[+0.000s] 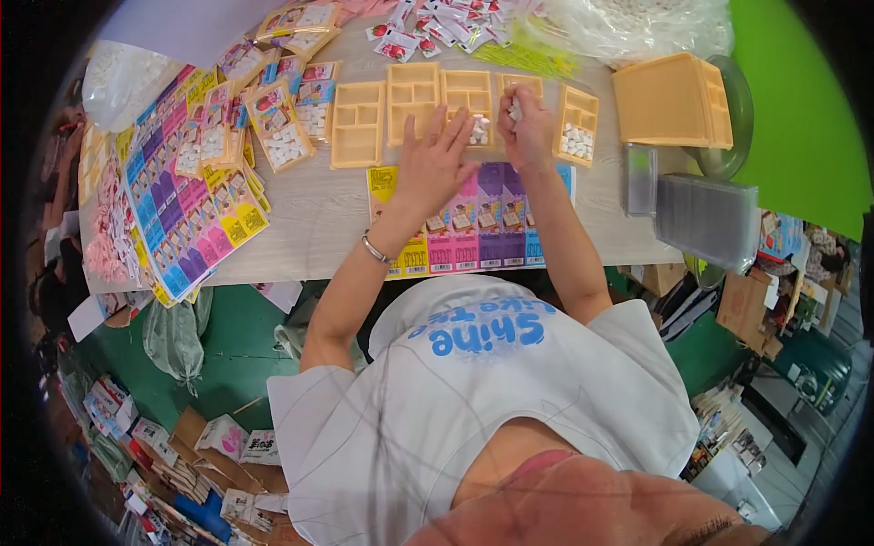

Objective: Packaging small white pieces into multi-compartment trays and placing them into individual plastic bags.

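- Head view: the right hand (532, 129) is closed narrow, fingers curled around a few white pieces (515, 110), which show at its left side between thumb and fingers.
- That hand is over the fourth tray (519, 80) from the left in a row of five, covering most of it; whether the held pieces touch the tray cannot be told.
- The left hand (435, 164) lies palm down with fingers spread wide, reaching over the near ends of the second tray (401, 86) and third tray (466, 82); nothing shows in its grip, though its underside is hidden.
- Just right of the left fingertips, a loose heap (479, 132) of similar white pieces sits in the near compartment of the third tray, left of the right hand's grip.
- Right of the right hand, the fifth tray (577, 101) has white pieces filling its near compartment.
- At the row's left end, the first tray (357, 146) stands with bare compartments, apart from both hands.
- Beneath the forearms, a colourful printed sheet (466, 247) lies along the near table edge.
- Right of the row, a stack of cream trays (660, 102) stands near clear plastic boxes (706, 218).
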Available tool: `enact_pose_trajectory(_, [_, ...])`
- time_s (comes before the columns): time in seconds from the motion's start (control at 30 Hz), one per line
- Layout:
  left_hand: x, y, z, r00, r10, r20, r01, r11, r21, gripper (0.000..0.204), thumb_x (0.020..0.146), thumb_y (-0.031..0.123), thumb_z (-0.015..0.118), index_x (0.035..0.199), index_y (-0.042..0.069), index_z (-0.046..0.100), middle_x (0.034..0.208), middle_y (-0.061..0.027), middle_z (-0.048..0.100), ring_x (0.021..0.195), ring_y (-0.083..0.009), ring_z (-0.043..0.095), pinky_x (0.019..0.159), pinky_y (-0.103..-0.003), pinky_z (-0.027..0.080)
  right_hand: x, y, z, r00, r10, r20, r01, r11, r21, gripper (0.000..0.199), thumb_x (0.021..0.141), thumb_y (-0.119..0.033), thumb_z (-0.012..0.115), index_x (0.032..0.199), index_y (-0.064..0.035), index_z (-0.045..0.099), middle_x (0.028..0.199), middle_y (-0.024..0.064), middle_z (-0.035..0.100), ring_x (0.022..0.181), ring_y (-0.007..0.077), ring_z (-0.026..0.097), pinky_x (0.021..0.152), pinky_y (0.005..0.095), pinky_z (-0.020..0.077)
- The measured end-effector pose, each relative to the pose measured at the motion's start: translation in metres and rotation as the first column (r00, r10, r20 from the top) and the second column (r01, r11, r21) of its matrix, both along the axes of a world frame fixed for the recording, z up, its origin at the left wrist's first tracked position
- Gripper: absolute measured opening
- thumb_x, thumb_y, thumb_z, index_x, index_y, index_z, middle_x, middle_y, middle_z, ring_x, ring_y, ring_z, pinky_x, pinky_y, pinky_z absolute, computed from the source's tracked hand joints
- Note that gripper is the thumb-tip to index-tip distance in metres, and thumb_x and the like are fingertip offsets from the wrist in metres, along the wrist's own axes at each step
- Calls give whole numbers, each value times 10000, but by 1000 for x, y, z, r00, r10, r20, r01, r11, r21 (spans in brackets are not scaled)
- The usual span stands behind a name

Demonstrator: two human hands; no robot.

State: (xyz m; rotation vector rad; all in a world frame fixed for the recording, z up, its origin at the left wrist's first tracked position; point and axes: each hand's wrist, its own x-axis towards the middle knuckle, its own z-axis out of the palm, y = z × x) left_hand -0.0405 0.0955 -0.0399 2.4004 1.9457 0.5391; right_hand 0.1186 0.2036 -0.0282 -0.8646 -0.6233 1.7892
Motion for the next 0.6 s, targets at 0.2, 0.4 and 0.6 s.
enact_pose_trajectory(0.2, [6,-8,3,988,18,151,-14,1000,-23,798,845,523,705,1478,93,480,1558,-57,431,1461,-254,354,1203,-584,189,13,-15,6,312,-396,864,-519,690,504,174,956,-227,650,953,-78,738,835,108,682,721,257,691,638,360,543])
enact_pose_trajectory(0.4, [-2,-16,-1,993,72,98,-69,997,-26,667,859,442,721,1370,46,560,1473,-79,500,1427,-286,384,1193,-581,210,7,-23,14,36,-402,915,-703,640,309,174,886,-225,708,1013,-113,747,905,110,703,800,337,697,711,443,558])
enact_pose_trajectory(0.6, [8,-26,1,990,134,50,-130,989,-63,764,868,461,707,1469,49,473,1555,-82,428,1468,-313,323,1197,-616,174,4,-19,20,219,-338,915,-680,619,392,278,863,-154,745,1137,-115,708,984,144,683,890,346,683,773,426,550])
